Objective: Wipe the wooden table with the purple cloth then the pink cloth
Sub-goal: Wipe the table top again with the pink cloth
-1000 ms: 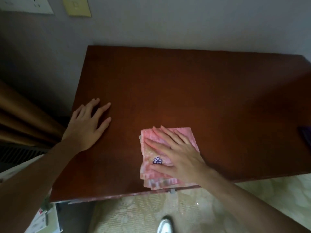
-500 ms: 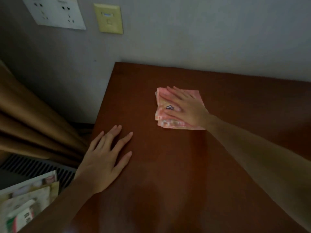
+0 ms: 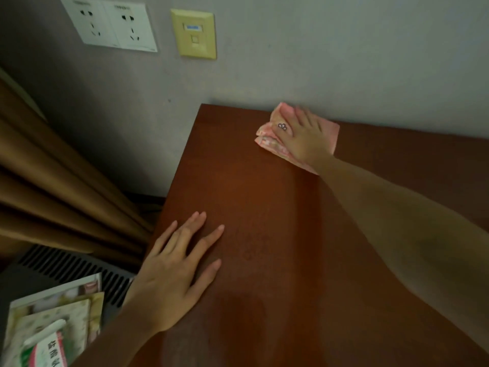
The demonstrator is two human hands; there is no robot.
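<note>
Pressed flat with straight fingers, the right hand (image 3: pixel 300 135) is laid on one folded pink cloth (image 3: pixel 270 140) at the far edge of the wooden table (image 3: pixel 264 207), against the wall (image 3: pixel 317 62). One left hand (image 3: pixel 172 276) is spread open, holding nothing, on the near left edge. Bare tabletop is seen between them.

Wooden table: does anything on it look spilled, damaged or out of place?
Nothing stands out. The right hand presses the folded pink cloth flat at the far edge of the wooden table, by the wall; the left hand rests flat near the left edge. No spill shows.
</note>
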